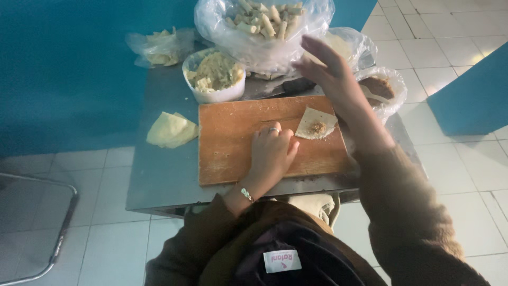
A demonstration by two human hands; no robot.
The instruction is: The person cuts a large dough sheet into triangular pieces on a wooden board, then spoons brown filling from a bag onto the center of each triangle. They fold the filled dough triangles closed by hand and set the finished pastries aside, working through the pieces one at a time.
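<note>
Far left on the steel table: a crumpled bag of scraps by the blue wall, and below it a loose stack of pale wrappers, well clear of the work.

Next right, a white bowl heaped with pale filling, just behind the wooden board. Board takes the table's middle.

Left hand rests flat on the board, fingers curled loosely, ring showing; it holds nothing. Fingertips sit just beside the near corner of the wrapper.

The wrapper, a small pale piece with a dab of brown filling near its lower edge, lies on the board's right end.

Above it, right hand is raised, fingers spread wide, empty, between the big bag of finished rolls and the wrapper. A bowl of brown filling in plastic sits further right.

Judgement: rolling goes best if the left fingertips pin the near corner while the right tucks the edge snugly over the filling. Keep the dab centred and small, or it may squeeze out the open sides. Fold sides in before the last turn.
</note>
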